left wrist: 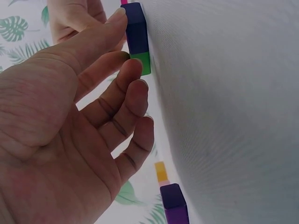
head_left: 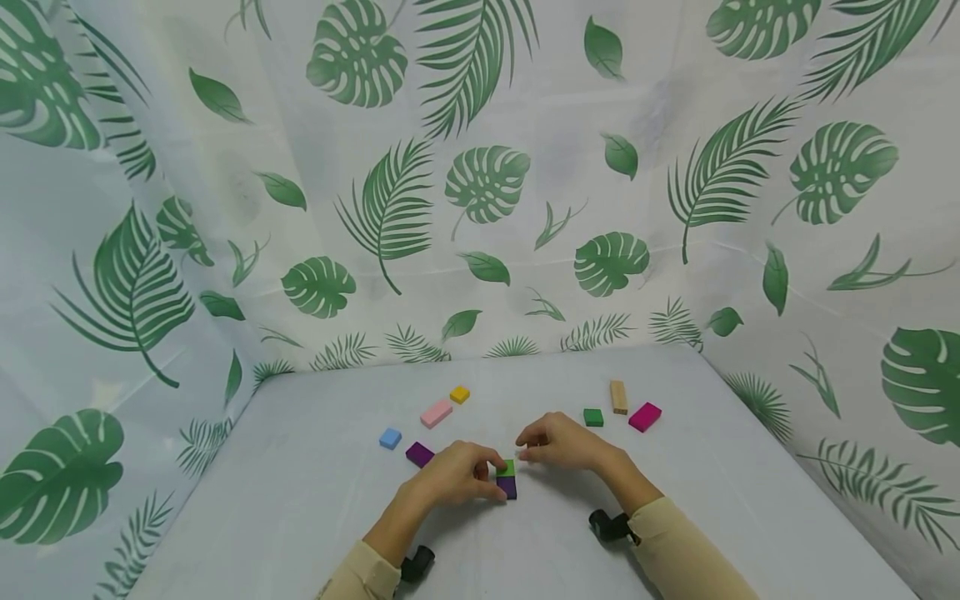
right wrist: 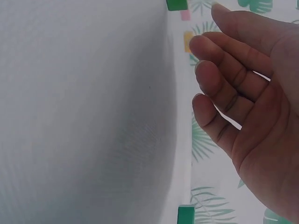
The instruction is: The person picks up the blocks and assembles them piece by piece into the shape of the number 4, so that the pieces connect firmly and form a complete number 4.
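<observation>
My left hand [head_left: 459,475] is at a dark purple block [head_left: 509,489] and a bright green block [head_left: 510,466], which lie end to end on the table. Its thumb rests against the purple block [left wrist: 137,30], and its index finger reaches the green block [left wrist: 143,62]; the other fingers curve loosely without holding anything. Just right of the pair, my right hand [head_left: 564,442] hovers above the table, fingers loosely bent and apart. Nothing lies between its thumb and fingers in the right wrist view.
Left of the hands lie a purple block [head_left: 419,454], a light blue block [head_left: 390,438], a pink block [head_left: 437,413] and a yellow block [head_left: 460,394]. To the right are a dark green block [head_left: 593,417], a wooden block [head_left: 618,397] and a magenta block [head_left: 645,417]. Leaf-patterned cloth surrounds the table.
</observation>
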Available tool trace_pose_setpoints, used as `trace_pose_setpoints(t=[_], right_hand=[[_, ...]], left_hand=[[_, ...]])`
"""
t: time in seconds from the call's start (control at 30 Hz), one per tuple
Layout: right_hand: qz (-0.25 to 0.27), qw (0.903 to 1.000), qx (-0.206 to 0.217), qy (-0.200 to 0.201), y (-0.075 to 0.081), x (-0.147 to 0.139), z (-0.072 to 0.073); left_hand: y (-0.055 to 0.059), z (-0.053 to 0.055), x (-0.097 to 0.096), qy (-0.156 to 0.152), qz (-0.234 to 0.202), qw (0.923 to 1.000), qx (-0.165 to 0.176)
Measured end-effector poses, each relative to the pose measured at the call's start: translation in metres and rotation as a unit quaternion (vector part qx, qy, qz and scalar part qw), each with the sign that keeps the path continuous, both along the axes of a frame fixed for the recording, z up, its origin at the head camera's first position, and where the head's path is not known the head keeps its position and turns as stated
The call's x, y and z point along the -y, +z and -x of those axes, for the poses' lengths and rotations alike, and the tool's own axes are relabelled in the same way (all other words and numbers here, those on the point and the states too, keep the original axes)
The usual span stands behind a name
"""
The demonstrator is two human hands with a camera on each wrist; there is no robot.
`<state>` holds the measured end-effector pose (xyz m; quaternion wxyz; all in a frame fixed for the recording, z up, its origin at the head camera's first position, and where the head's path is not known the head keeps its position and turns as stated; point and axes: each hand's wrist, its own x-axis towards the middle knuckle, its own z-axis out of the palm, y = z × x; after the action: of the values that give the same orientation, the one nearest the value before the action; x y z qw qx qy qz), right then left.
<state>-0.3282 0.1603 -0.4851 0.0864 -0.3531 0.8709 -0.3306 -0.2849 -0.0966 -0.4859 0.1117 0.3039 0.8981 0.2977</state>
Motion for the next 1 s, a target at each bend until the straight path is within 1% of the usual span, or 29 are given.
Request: trace_pose_setpoints(t=[0.13,0.27,0.4,0.57,0.67,0.93,1.0], right_hand=[[-0.002,0.9999,-0.004,-0.011,0.001,-0.004,0.003],[0.003,0.9994,0.003,-0.033,0.002,-0.008,0.005],[0.011,0.9984,0.000,-0.055,0.003,-0.012,0.004],[0.016,0.9961,-0.026,-0.083,0.003,-0.017,0.004],[0.016,0.9946,-0.045,-0.093,0.004,-0.021,0.005],[0.023,0.9921,-0.063,-0.106,0.008,-0.028,0.008],[0.022,0.9901,-0.071,-0.119,0.008,-0.029,0.008]], left_hand=[[0.000,0.000,0.000,-0.002,0.002,1.0000,-0.002],[0.000,0.001,0.000,0.001,0.006,1.0000,-0.002],[-0.001,0.002,0.000,0.006,0.011,0.9999,0.000],[-0.001,0.001,0.000,0.008,0.013,0.9999,0.001],[-0.001,0.001,0.000,0.009,0.012,0.9999,0.003],[-0.001,0.002,-0.001,0.012,0.010,0.9998,0.013],[-0.002,0.002,-0.001,0.014,0.012,0.9997,0.014]])
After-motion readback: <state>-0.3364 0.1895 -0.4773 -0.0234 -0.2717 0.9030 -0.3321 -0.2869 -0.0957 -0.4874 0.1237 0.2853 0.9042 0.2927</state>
